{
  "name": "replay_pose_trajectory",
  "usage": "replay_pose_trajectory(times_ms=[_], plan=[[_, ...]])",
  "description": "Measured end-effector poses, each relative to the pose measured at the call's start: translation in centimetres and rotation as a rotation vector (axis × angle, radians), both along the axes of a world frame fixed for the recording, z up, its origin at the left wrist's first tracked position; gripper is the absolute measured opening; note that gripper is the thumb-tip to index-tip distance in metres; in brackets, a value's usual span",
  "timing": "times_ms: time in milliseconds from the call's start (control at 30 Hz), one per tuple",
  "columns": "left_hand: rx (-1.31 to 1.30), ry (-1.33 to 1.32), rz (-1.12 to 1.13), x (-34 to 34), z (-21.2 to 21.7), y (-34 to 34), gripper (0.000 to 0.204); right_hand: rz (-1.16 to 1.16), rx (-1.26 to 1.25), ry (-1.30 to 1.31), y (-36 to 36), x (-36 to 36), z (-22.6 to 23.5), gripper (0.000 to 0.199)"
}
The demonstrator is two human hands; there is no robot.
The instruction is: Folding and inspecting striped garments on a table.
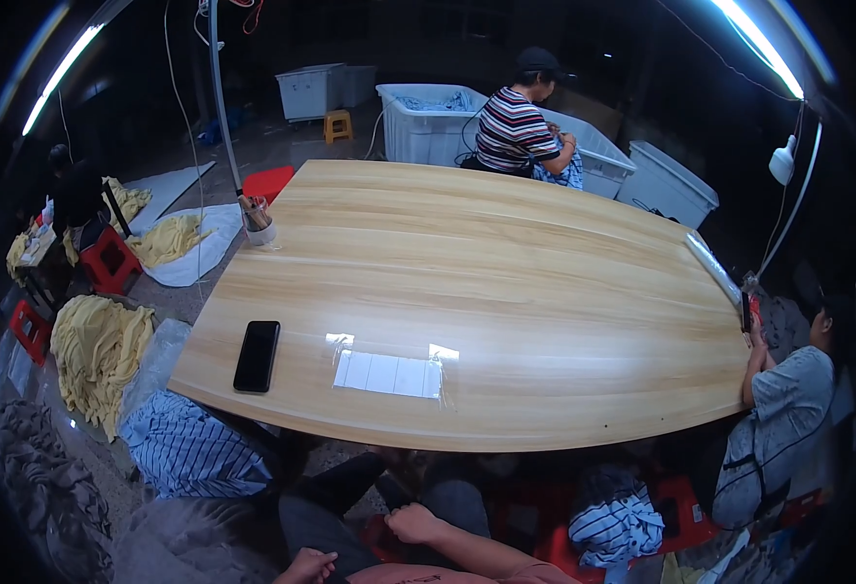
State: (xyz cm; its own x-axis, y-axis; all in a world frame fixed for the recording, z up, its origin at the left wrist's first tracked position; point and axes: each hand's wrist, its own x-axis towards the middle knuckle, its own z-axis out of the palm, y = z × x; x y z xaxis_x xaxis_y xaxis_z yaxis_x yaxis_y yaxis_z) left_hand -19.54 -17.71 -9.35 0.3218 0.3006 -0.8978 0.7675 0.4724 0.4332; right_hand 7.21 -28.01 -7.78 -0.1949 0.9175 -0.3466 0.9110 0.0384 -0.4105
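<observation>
The head view shows the left hand and right hand resting loosely curled, holding nothing, below the near table edge, so next they must reach up to the clear bag.

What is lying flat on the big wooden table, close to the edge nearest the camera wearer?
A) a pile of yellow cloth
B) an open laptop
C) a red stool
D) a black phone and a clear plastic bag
D: a black rectangular phone and a flat clear plastic bag lie on the pale wooden table; both hands are below its edge.
</observation>
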Motion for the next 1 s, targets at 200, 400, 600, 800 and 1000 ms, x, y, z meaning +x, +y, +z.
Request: replay_pose_trajectory(times_ms=[200,400,600,800,1000], plan=[[0.009,0.013,0.000,0.0,-0.1,0.0,0.035,0.002,-0.028,-0.005,0.1,-0.1,0.3,0.021],[0.009,0.028,-0.007,0.2,0.3,0.1,0.035,-0.004,-0.025,0.001,0.1,0.0,0.4,0.020],[-0.028,0.029,-0.001,0.3,0.2,0.0,0.035,-0.007,-0.006,0.004,-0.1,0.0,0.3,0.020],[-0.010,0.001,-0.011,-0.1,-0.3,-0.1,0.035,0.007,0.014,0.005,-0.2,0.1,-0.3,0.021],[-0.016,0.013,0.001,-0.6,-0.3,0.3,0.035,-0.002,0.013,-0.012,0.3,-0.5,-0.7,0.021]])
